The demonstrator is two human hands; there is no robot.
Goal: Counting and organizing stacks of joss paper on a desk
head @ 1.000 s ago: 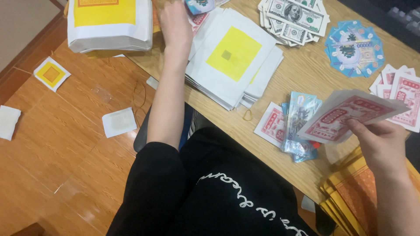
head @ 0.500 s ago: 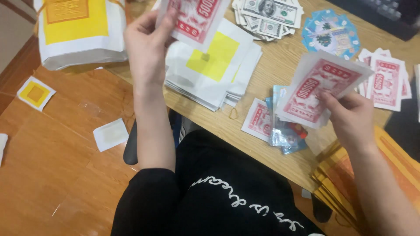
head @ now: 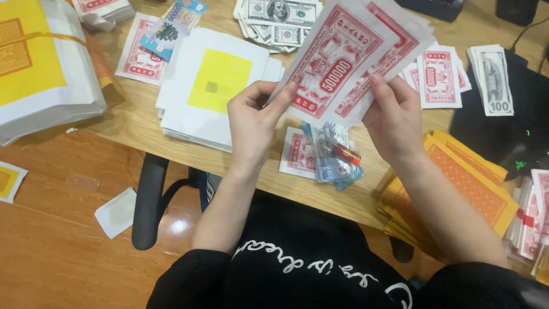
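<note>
Red-printed notes (head: 349,63), lower edges behind fingers (head: 274,106)

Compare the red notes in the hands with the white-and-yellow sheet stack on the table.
The red notes are held up, fanned, between the left hand and right hand; the sheet stack lies flat, untouched. The notes carry red print; the sheets are white with a yellow square. Both are paper.

place: home workroom | signs: wooden desk (head: 137,123); office chair armrest (head: 147,200); wood floor (head: 51,252); stacked paper notes (head: 280,20)
</note>
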